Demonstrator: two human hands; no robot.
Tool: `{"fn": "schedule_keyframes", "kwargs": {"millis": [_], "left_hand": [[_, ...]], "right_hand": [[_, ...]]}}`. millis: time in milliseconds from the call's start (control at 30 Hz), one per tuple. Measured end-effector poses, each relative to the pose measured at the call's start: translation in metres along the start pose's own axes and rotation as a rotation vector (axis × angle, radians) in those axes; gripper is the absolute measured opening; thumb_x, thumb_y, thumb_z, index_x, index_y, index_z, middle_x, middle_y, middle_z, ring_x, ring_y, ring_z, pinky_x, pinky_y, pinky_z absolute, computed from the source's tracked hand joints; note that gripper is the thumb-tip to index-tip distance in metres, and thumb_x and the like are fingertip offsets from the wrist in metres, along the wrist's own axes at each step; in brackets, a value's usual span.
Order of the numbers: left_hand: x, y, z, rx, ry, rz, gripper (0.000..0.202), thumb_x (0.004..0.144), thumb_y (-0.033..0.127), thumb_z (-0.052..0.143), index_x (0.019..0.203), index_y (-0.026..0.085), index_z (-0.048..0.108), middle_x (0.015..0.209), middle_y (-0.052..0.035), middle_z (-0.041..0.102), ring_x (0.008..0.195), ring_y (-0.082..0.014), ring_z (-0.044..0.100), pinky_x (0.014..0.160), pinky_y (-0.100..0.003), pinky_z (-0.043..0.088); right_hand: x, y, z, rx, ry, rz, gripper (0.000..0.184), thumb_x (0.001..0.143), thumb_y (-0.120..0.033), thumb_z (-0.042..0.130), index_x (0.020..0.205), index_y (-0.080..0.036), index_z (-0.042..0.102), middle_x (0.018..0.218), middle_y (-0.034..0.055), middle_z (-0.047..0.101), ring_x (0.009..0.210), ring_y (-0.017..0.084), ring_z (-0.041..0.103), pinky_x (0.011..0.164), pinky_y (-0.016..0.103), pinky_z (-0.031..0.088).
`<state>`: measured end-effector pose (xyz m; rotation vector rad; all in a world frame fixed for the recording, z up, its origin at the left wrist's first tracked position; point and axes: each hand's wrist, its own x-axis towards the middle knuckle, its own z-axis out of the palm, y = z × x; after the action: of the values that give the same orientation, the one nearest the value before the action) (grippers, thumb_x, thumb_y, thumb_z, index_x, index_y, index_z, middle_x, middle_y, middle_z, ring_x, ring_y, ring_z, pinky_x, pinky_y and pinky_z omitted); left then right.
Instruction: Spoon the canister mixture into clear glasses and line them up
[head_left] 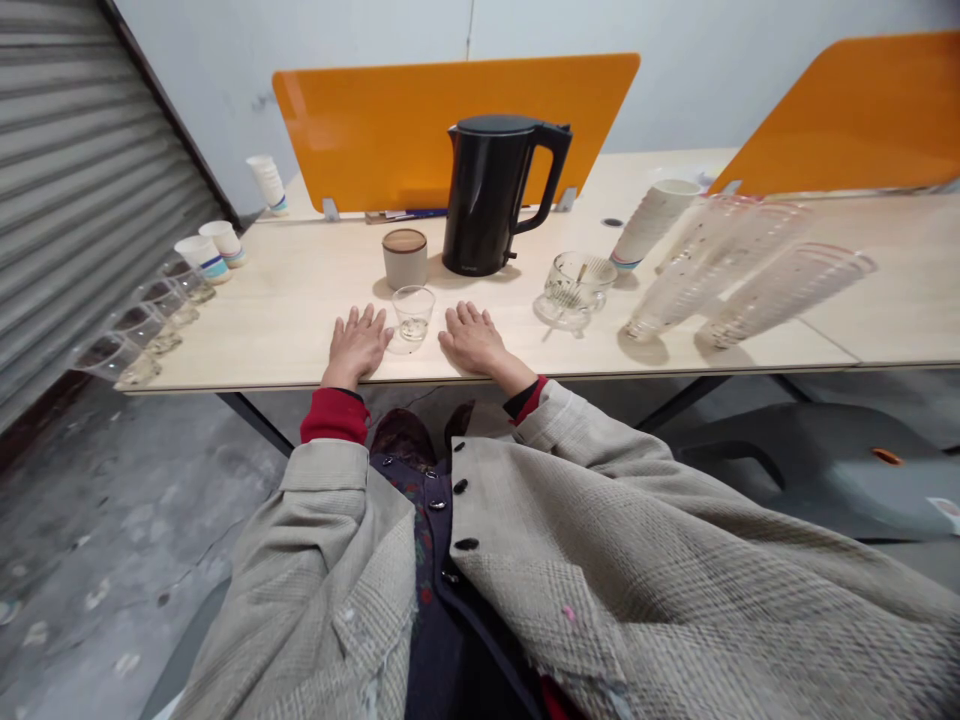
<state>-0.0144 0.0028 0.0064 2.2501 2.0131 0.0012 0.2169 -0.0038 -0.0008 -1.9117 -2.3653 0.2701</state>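
Here, spread hands (358, 346) (474, 340) flank a seemingly plastic cup (413, 316); a kettle (486, 198) partly hides the divider (367, 135).

The left grip (360, 342) lies palm down on the table (307, 280), fingers spread, just beside a clear cup (413, 312); the right grip (472, 338) rests flat on the cup's other side; beyond and between both grips stands a grey cup (405, 266) with a brown top; farther beyond the right grip, a black kettle (486, 200) stands before an orange divider (360, 130); to the right grip's right are a glass cup (576, 288), stacked paper cups (651, 228) and stacked clear cups (780, 298); well left of the left grip, more clear cups (114, 362) line the table's edge.
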Motion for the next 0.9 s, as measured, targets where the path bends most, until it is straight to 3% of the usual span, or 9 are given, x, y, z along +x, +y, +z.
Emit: {"fn": "schedule_keyframes", "kwargs": {"millis": [700, 900], "left_hand": [[0.0016, -0.0010, 0.0020, 0.048, 0.014, 0.002, 0.071, 0.113, 0.052, 0.015, 0.178, 0.026, 0.024, 0.188, -0.0034, 0.014, 0.175, -0.0315, 0.009, 0.142, -0.057, 0.014], [0.0007, -0.0004, 0.0016, 0.025, 0.009, 0.003, 0.070, 0.113, 0.051, 0.016, 0.178, 0.025, 0.024, 0.189, -0.0034, 0.014, 0.175, -0.0319, 0.009, 0.142, -0.058, 0.012]], "right_hand": [[0.0029, 0.0026, 0.0060, 0.010, 0.037, -0.023, 0.070, 0.111, -0.038, 0.031, 0.171, -0.003, 0.033, 0.184, 0.0247, 0.022, 0.173, 0.038, 0.018, 0.139, 0.059, 0.016], [-0.0001, 0.0019, 0.0034, 0.004, 0.034, -0.023, 0.067, 0.112, -0.038, 0.031, 0.172, -0.009, 0.035, 0.184, 0.0221, 0.024, 0.173, 0.038, 0.020, 0.139, 0.060, 0.017]]}}
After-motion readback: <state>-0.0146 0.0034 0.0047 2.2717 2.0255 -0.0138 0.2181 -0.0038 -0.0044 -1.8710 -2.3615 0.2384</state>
